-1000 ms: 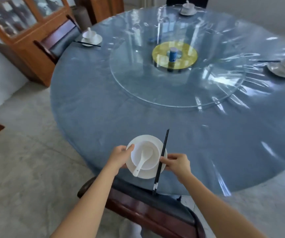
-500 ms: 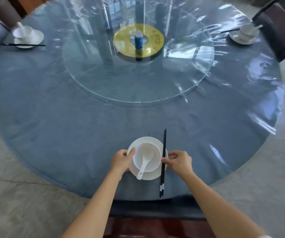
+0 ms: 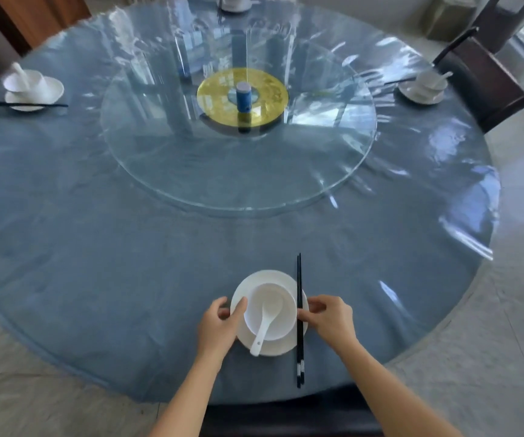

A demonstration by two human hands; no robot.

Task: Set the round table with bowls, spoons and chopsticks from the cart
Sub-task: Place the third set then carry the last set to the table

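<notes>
The big round table is showing lots of bare blue cloth between the glass turntable and its near edge. A white plate is sitting close to that edge, holding a bowl (spoon inside). The left hand is gripping the plate's rim. The right hand is pinching the chopsticks lying just beside the bowl.

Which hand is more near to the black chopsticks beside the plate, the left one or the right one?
Right. The right hand pinches the chopsticks at the plate's right edge. The left hand holds the opposite, left rim of the plate, with the bowl between it and the chopsticks.
</notes>
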